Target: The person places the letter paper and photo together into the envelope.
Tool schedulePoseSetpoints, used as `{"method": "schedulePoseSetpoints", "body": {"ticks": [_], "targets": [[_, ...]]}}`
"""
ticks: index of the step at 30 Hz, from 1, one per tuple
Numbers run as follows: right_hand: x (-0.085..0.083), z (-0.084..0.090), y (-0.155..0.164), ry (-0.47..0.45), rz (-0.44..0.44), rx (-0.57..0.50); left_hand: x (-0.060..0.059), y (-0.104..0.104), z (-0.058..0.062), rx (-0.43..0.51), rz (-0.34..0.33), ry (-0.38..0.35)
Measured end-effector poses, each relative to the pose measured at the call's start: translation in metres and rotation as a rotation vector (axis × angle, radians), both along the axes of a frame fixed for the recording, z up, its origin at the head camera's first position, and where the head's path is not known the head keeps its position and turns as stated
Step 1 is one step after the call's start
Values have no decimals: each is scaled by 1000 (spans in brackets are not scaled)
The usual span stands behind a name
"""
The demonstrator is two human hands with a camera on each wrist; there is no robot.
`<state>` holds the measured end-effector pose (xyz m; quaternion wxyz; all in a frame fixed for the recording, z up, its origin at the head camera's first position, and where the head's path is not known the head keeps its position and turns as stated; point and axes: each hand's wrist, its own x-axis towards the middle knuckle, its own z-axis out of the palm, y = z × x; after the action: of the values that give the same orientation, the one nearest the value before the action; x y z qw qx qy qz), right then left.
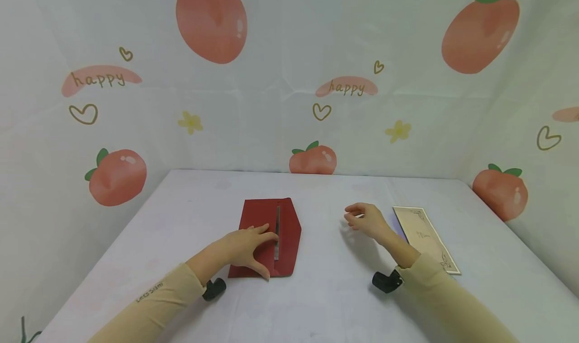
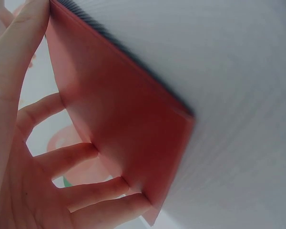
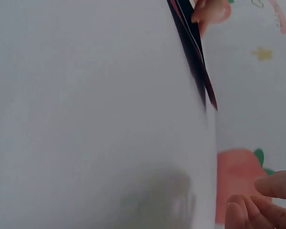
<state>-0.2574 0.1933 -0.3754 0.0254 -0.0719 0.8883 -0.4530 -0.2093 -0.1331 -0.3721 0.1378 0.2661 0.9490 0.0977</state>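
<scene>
Left hand (image 1: 246,247) on the red envelope (image 1: 260,212), right hand (image 1: 368,222) up in the air!
And here on the left, that left hand lies across the envelope, fingers spread well apart, thumb down by the near edge; the envelope rests left of centre on the white tabletop (image 1: 325,297), flap (image 1: 289,240) folded out to the right, and a narrow greyish strip (image 1: 278,220) shows beside the fingertips, perhaps its opening. Over to the right hand, hanging above the table, fingers loosely bent and close together. Farther right, the cream card (image 1: 427,235) with dark ornament lies slanted, partly behind the right forearm (image 1: 401,250).
</scene>
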Motion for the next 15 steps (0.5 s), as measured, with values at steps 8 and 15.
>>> {"method": "schedulePoseSetpoints", "body": {"ticks": [8,15], "targets": [[-1,1,45,21,-83,81,0,0,0,-13,1,1],[2,4,84,33,-152,98,-1,0,-1,-19,2,10]]}}
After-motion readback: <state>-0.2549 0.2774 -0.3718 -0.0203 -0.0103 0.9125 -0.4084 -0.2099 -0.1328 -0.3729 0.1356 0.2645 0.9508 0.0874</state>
